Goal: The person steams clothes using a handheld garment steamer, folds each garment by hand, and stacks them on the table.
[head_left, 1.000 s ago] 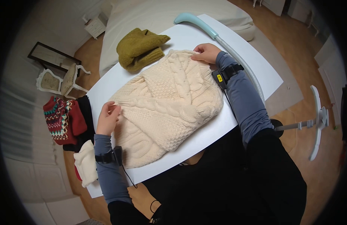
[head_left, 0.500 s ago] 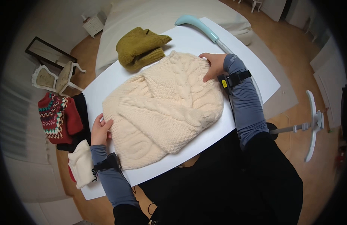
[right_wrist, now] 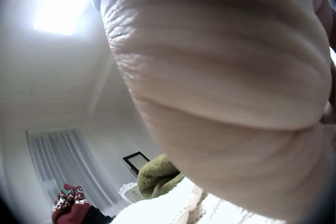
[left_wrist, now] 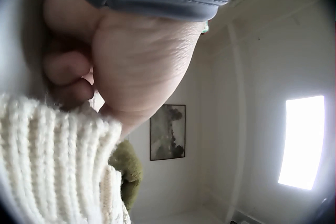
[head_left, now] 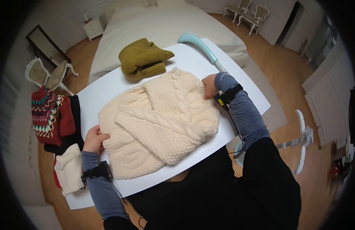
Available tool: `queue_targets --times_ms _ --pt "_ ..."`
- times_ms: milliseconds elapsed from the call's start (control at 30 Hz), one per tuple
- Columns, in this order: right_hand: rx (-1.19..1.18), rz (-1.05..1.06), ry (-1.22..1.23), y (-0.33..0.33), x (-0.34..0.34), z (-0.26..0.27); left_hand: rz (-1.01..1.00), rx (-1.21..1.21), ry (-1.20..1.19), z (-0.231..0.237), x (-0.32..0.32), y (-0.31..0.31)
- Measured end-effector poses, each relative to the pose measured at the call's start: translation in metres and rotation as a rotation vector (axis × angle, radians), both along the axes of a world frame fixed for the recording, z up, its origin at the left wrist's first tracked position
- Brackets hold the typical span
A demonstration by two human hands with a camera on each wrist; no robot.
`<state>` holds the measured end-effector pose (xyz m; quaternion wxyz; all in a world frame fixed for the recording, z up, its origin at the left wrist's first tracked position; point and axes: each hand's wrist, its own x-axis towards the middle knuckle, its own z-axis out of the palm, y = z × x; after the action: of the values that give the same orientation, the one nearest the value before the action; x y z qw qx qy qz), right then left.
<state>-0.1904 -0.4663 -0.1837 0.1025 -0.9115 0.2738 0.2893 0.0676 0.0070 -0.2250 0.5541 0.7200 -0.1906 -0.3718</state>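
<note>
A cream cable-knit sweater (head_left: 137, 147) lies on the white table, its sleeves folded across the body. At its ribbed hem on the left, my left hand (head_left: 94, 140) pinches the edge, thumb on top. The left wrist view shows the ribbed hem (left_wrist: 50, 155) close up, with fingers curled behind it. On the far right side of the sweater, my right hand (head_left: 210, 86) grips the edge, with its thumb over the knit. Most of the right fingers are hidden by the hand itself in the right wrist view.
A folded olive sweater (head_left: 141, 57) sits beyond the cream one. The light-blue handle (head_left: 198, 45) of a pole lies by my right arm. Left of the table are a red patterned sweater (head_left: 51, 119) and white knitwear (head_left: 70, 168). A bed (head_left: 154, 25) stands behind.
My left hand has shifted left and down from the sleeve cuff to the hem. My right hand has moved from the upper corner down the right side. The head view has tilted up.
</note>
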Motion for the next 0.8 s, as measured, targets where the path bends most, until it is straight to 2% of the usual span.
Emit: queue_targets --times_ms 67,200,300,333,400,433,500,533,600,633,700,800 --pt "0.004 0.024 0.056 0.001 -0.001 0.003 -0.062 0.089 -0.012 0.000 0.003 0.004" --pt "-0.020 0.030 0.151 -0.004 -0.010 0.015 -0.014 0.042 -0.035 0.004 -0.004 -0.003" --pt "-0.217 -0.046 -0.065 -0.001 -0.019 0.040 0.068 0.029 -0.044 0.004 -0.006 -0.006" --pt "-0.223 -0.042 -0.062 -0.014 -0.016 0.040 0.085 0.028 -0.032 0.003 -0.005 -0.006" --pt "-0.257 -0.134 -0.396 -0.059 -0.003 0.027 0.106 0.023 -0.020 0.002 -0.004 -0.006" --pt "-0.260 -0.131 -0.398 -0.073 0.002 0.018 0.112 0.031 -0.024 0.002 -0.003 -0.006" --pt "-0.439 -0.272 -0.678 -0.099 0.012 -0.002 0.124 0.032 -0.032 0.002 -0.002 -0.006" --pt "-0.441 -0.266 -0.684 -0.111 0.017 -0.016 0.124 0.029 -0.032 0.001 -0.002 -0.005" --pt "-0.436 -0.458 -0.826 -0.133 0.027 -0.041 0.130 0.024 -0.034 -0.001 -0.001 -0.004" --pt "-0.433 -0.452 -0.831 -0.143 0.031 -0.053 0.128 0.016 -0.026 -0.003 -0.001 -0.004" --pt "-0.206 -0.652 -0.779 -0.153 0.037 -0.069 0.130 0.015 -0.016 -0.002 0.000 -0.003" --pt "-0.222 -0.659 -0.791 -0.142 0.040 -0.061 0.107 0.032 -0.004 -0.002 0.002 -0.002"
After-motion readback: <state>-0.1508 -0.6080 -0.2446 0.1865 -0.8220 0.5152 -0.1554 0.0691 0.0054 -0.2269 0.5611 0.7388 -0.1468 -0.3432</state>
